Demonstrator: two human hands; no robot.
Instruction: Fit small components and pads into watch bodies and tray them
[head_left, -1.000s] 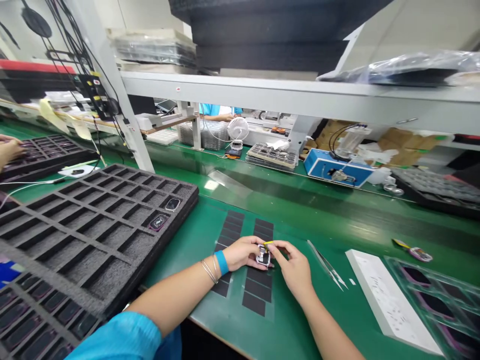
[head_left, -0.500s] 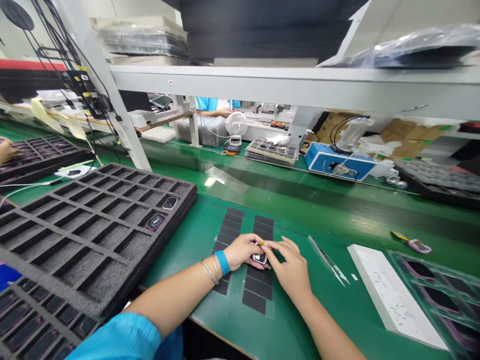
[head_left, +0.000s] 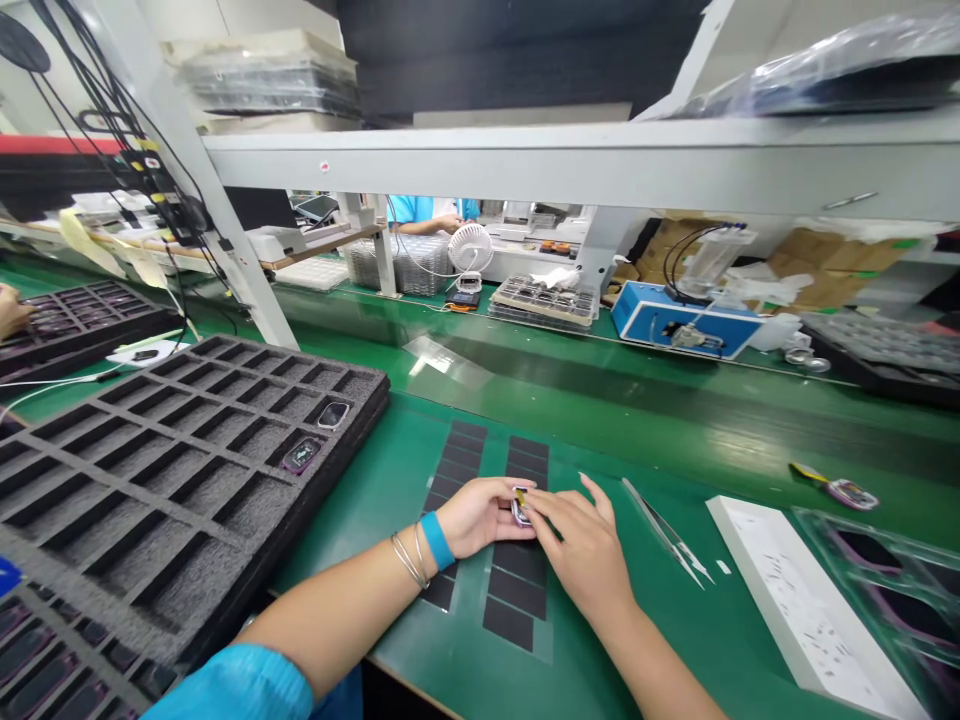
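Observation:
My left hand [head_left: 471,518], with a blue wristband and thin bangles at the wrist, is closed around the edges of a small smartwatch part [head_left: 519,508]. The part has a purple rim, and a yellow strip shows on its upper side. From the right, my right hand [head_left: 585,545] presses its thumb and forefinger to the part's right edge, the other fingers stretched out. Exactly what those fingertips pinch is partly hidden. Both hands are just above two strips of black rectangular sheets [head_left: 459,455] on the green mat. Tweezers [head_left: 667,532] lie right of my right hand.
A black foam tray [head_left: 247,520] at left carries two watch pieces [head_left: 302,455]. At right are a white block [head_left: 806,600], a clear tray of dark screens [head_left: 870,550] and a loose purple-rimmed piece [head_left: 851,492]. Across the bench stand a small fan [head_left: 471,248] and a blue device [head_left: 682,320].
The smartwatch part has been tilted up in my left hand, and its yellow strip now shows more. My right fingers have shifted down along its right edge. The camera view has moved slightly.

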